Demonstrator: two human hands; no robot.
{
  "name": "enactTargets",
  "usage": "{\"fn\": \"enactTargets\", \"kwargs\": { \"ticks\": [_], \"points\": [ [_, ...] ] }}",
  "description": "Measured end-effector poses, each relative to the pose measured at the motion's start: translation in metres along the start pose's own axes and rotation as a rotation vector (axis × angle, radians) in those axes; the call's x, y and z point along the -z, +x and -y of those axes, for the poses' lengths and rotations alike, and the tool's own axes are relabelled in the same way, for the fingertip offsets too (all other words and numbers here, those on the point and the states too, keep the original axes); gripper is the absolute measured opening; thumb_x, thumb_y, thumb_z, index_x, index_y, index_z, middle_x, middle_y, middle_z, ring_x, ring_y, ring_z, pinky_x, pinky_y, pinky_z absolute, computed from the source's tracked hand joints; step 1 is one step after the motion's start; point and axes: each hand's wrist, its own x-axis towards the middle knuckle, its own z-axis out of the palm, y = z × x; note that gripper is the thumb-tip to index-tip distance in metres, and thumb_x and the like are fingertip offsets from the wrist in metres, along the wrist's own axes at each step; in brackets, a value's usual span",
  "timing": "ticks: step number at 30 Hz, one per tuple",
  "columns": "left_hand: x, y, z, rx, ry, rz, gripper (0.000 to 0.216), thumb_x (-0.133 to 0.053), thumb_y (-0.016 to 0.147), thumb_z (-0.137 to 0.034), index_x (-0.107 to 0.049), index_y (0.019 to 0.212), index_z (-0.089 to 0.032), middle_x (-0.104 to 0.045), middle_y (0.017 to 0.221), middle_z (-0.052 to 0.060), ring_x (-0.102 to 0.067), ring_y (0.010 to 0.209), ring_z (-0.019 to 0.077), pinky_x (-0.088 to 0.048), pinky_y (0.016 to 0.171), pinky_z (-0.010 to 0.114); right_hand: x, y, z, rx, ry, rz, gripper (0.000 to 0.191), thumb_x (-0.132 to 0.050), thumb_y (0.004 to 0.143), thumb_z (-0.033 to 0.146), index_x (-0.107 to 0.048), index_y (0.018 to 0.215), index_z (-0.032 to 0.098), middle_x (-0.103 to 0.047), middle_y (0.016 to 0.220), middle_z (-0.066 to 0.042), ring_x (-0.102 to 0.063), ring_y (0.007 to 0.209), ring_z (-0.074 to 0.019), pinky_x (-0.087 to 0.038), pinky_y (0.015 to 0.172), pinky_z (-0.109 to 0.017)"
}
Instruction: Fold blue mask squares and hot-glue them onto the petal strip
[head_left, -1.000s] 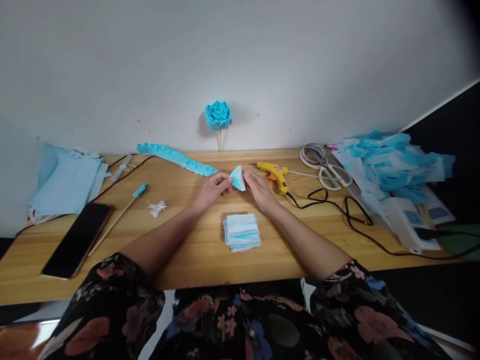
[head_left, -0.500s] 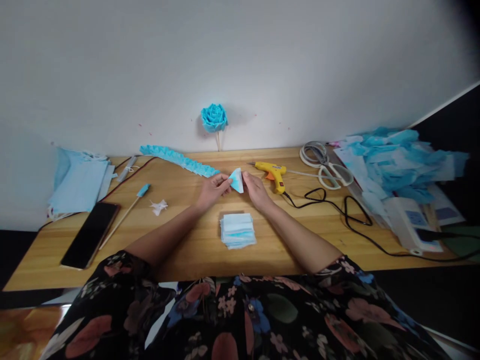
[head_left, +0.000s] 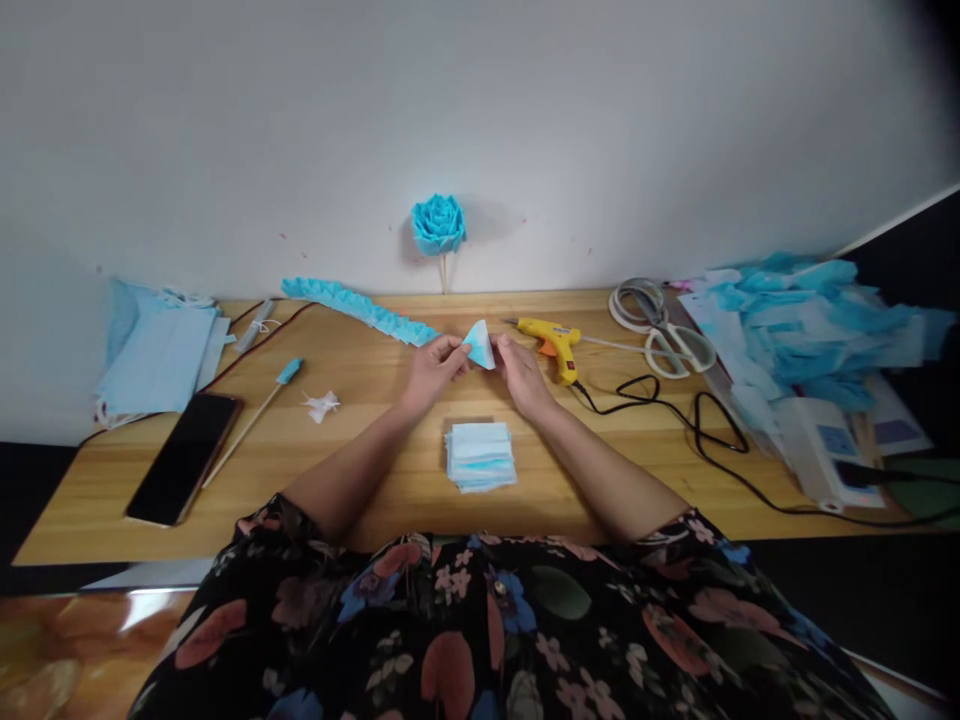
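Note:
My left hand pinches a small blue-and-white piece of folded mask fabric, which has a triangular shape. My right hand has its fingers curled at the white right edge of that piece, thumb uppermost; the fingertips behind it are partly hidden. Below both hands, a stack of cut blue-and-white fabric squares lies on the table. Just beyond my left hand runs a row of folded blue petals. A yellow hot glue gun rests on its side to the right of my right hand.
A blue fabric rose on sticks leans at the wall. On the left are face masks, a phone and a blue-tipped stick. Scissors, tape, blue scraps and a black cord occupy the right.
The view has shifted slightly. The folded fabric has turned a little between my hands, its pointed top now tilting left. Both hands stay close together around it.

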Motion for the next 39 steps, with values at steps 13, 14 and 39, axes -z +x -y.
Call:
{"fn": "enactTargets", "kwargs": {
  "ticks": [13, 14, 39],
  "points": [
    [-0.003, 0.003, 0.002, -0.049, -0.031, -0.030, 0.040, -0.074, 0.078, -0.054, -0.062, 0.073, -0.017, -0.055, 0.053, -0.004, -0.046, 0.049, 0.0069, -0.036, 0.050, 0.022, -0.009, -0.001, 0.016, -0.068, 0.101, -0.015, 0.043, -0.072, 0.078, 0.064, -0.066, 0.089, 0.022, -0.063, 0.080, 0.001, -0.056, 0.071, -0.0142, -0.051, 0.069, -0.029],
    [-0.002, 0.003, 0.001, -0.049, -0.032, -0.027, 0.039, -0.074, 0.078, -0.054, -0.062, 0.073, -0.017, -0.055, 0.054, -0.004, -0.046, 0.049, 0.0069, -0.036, 0.050, 0.022, -0.009, 0.000, 0.016, -0.066, 0.097, -0.016, 0.043, -0.074, 0.077, 0.062, -0.066, 0.088, 0.022, -0.063, 0.079, 0.001, -0.056, 0.070, -0.0137, -0.050, 0.068, -0.029],
    [-0.001, 0.002, 0.001, -0.043, 0.010, 0.036, 0.034, -0.073, 0.080, -0.048, -0.060, 0.074, -0.018, -0.054, 0.057, -0.004, -0.046, 0.053, 0.0078, -0.036, 0.053, 0.023, -0.007, 0.001, 0.011, -0.002, 0.065, -0.129, 0.039, -0.066, 0.085, 0.058, -0.071, 0.104, 0.025, -0.068, 0.097, -0.002, -0.061, 0.085, -0.0167, -0.053, 0.080, -0.030]
  ]
}}
